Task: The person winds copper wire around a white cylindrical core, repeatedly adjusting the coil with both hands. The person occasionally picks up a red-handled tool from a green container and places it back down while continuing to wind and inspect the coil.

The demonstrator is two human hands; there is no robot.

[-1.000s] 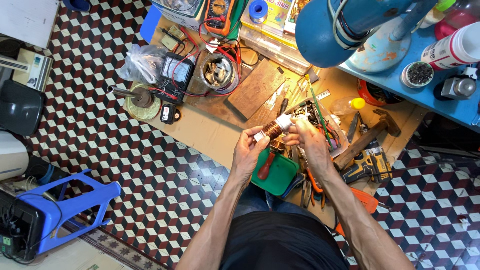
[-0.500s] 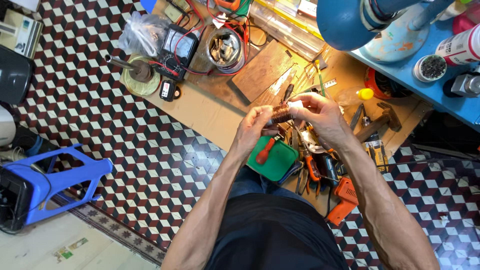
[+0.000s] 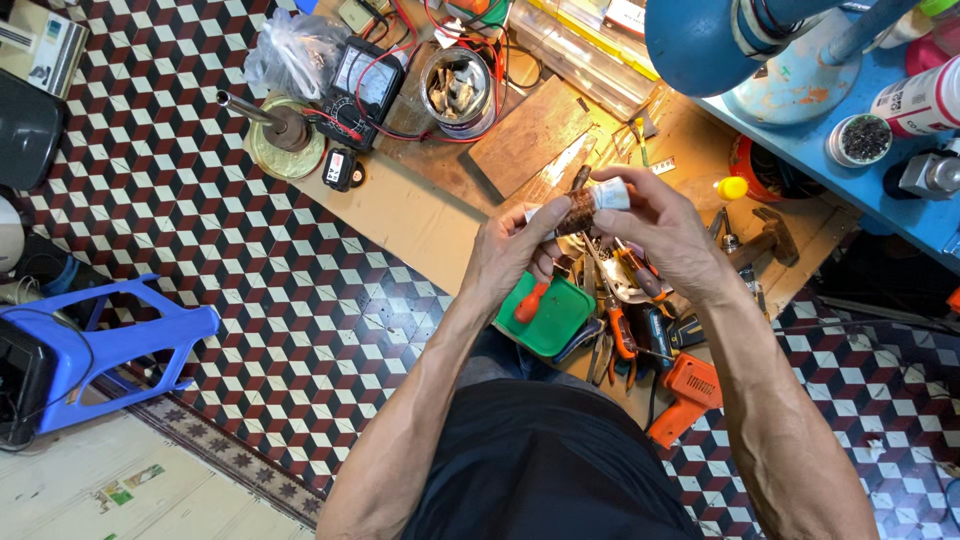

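Both hands meet over a low cluttered work board. My left hand (image 3: 510, 255) and my right hand (image 3: 660, 225) together hold a small copper-wound coil with white ends (image 3: 582, 207), raised above the tools. The left fingers grip its near end, the right fingers pinch its far white end. Below the hands lie a green tray (image 3: 562, 322) with a red-handled screwdriver (image 3: 528, 300), several pliers (image 3: 618, 340) and an orange power tool (image 3: 682, 398).
A black multimeter with red leads (image 3: 362, 85), a round metal tin (image 3: 458, 90), a wooden board (image 3: 525, 135) and a soldering stand (image 3: 285, 140) sit on the work board. A blue lamp (image 3: 730, 40) and blue shelf (image 3: 880, 180) are at right. A blue stool (image 3: 110, 345) lies on the tiled floor.
The view has tilted so the hands sit higher and further right in the frame. Both hands keep hold of the coil and have turned it slightly.
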